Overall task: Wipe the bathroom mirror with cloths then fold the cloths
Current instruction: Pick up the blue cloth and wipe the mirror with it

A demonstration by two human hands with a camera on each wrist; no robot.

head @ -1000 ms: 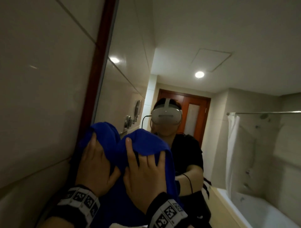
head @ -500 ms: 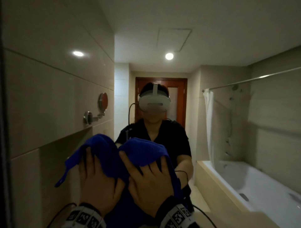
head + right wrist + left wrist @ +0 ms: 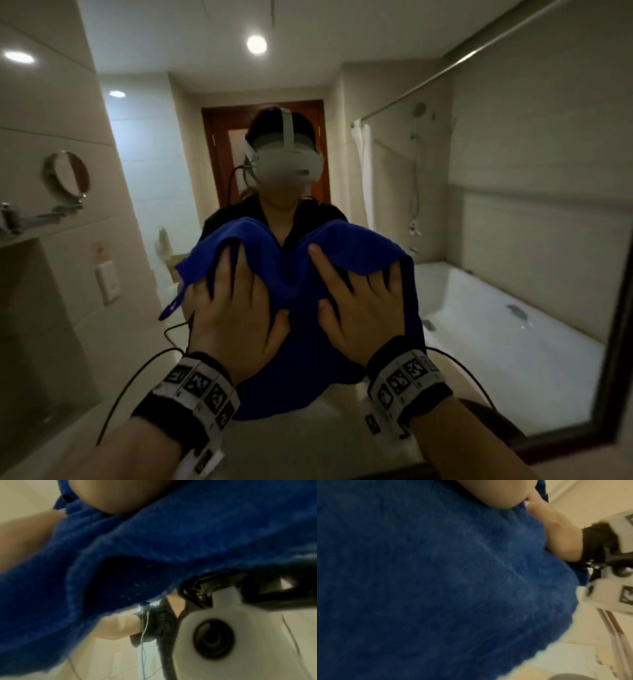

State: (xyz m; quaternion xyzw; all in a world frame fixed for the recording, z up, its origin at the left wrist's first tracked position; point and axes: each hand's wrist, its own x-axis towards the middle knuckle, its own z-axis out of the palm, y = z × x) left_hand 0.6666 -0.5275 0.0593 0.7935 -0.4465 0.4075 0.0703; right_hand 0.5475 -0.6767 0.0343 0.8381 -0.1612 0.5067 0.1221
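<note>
We note the cloth (image 3: 301, 274) as deep blue, a plain fuzzy pile with no print; it reads the same blue up close in the left wrist view (image 3: 436, 588) and right wrist view (image 3: 171, 540). Both wrists carry black bands (image 3: 404, 356) with white tags (image 3: 202, 383) printed in black square codes. The mirror (image 3: 513, 205) has a dark brown frame (image 3: 616, 342). In its reflection we see cream wall tiles (image 3: 51, 113), a reddish-brown door (image 3: 215, 154), a white tub (image 3: 513, 342), a white curtain (image 3: 363, 171), a pale grey headset (image 3: 287, 164) and a black shirt (image 3: 325, 212).
</note>
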